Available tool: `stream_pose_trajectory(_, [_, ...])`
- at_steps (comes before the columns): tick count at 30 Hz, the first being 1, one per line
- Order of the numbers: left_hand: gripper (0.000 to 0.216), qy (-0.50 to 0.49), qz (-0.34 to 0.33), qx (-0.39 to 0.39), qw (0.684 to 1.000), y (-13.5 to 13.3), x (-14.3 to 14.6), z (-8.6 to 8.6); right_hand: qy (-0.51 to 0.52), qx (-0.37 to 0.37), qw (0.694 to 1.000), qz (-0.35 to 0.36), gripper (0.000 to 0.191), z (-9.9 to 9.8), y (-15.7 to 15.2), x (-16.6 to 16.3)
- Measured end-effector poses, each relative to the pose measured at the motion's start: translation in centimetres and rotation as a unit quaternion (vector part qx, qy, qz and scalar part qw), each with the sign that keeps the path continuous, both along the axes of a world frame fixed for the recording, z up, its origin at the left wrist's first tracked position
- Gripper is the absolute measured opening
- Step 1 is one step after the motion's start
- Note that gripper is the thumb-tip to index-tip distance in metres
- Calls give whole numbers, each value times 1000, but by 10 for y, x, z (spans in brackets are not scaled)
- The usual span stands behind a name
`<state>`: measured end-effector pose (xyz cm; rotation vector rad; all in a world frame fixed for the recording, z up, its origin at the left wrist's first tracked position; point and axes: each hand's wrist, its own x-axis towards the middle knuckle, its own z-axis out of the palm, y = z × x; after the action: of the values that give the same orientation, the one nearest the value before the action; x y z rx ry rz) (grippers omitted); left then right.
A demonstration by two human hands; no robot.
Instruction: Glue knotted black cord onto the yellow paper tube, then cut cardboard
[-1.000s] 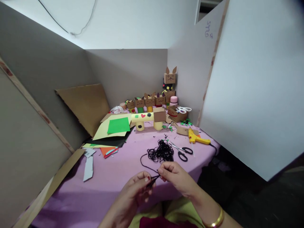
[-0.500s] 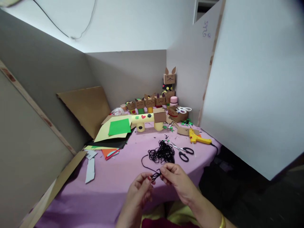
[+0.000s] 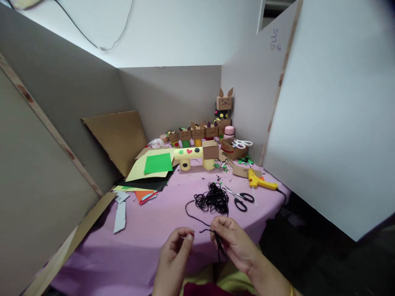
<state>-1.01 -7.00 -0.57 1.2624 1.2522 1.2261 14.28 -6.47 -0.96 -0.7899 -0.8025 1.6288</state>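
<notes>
The left hand (image 3: 176,251) hovers with fingers curled, pinching nothing that can be made out. Just to its right, the right hand (image 3: 232,241) pinches a black thread (image 3: 217,240), whose tangled heap (image 3: 212,198) lies beyond the grip, beside scissors (image 3: 240,199).

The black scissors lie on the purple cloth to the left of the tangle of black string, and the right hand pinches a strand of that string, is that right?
Not quite. The head view shows the black scissors on the purple cloth to the right of the tangle of black string, not the left. The right hand does pinch a strand of it.
</notes>
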Motion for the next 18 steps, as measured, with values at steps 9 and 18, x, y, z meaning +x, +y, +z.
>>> stream_pose_trajectory(9, [21, 220, -103, 189, 952, -7, 0, 18, -152, 119, 981, -32, 31, 7, -2, -2])
stream_pose_trajectory(18, [14, 329, -110, 277, 896, -6, -1, 14, -398, 275, 871, -91, 35, 15, -11, -1])
